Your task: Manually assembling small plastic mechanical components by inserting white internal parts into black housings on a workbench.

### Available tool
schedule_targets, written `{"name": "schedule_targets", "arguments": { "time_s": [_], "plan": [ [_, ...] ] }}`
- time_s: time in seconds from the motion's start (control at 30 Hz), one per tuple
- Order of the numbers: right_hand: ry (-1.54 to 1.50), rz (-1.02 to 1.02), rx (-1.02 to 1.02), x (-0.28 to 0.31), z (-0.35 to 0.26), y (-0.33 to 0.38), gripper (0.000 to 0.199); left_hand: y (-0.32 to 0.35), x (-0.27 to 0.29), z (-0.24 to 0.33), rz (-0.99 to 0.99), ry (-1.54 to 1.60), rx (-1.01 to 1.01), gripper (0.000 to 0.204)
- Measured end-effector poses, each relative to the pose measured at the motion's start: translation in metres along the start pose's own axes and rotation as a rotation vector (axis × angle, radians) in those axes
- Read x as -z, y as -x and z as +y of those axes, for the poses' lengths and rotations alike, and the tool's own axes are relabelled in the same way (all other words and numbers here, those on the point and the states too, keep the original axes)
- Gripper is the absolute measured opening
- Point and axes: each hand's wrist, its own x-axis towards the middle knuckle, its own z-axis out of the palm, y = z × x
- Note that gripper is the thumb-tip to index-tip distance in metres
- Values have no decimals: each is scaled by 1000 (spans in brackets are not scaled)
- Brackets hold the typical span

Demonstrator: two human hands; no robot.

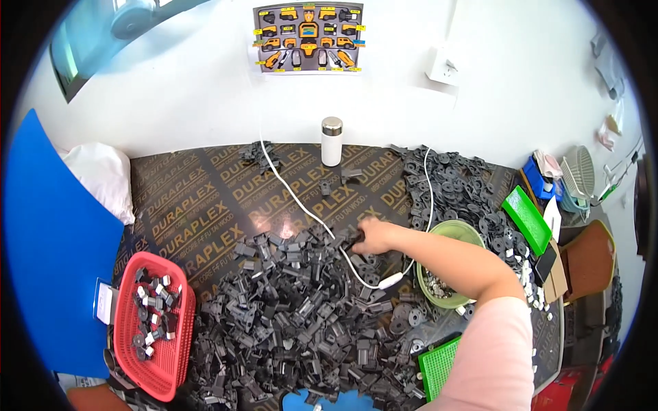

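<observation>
My right hand (373, 236) reaches from the lower right to the far edge of a big heap of small black plastic parts (295, 315). Its fingers are curled down on one black part at the top of the heap. The pink sleeve covers my upper arm at the bottom right. A white cable (295, 195) runs across the brown board (199, 205) and passes just under my hand. My forearm lies over a green bowl (466, 229) holding small metal pieces. My left hand does not show in the picture.
A red basket (154, 373) with a few grey-and-black parts stands at the lower left. Black round discs (452, 185) lie heaped at the back right. A white bottle (332, 144) stands at the back, green trays (526, 219) (439, 366) at the right, a blue board (55, 253) at the left.
</observation>
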Motion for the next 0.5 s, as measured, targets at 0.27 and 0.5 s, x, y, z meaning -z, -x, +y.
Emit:
{"name": "schedule_targets", "arguments": {
  "time_s": [0.27,0.5],
  "plan": [
    [-150,-109,69,54,26,-7,94,-8,-25,-23,298,-250,-207,33],
    [90,-230,-16,-7,-16,41,133,0,3,-5,399,-241,-231,43]
  ]
}}
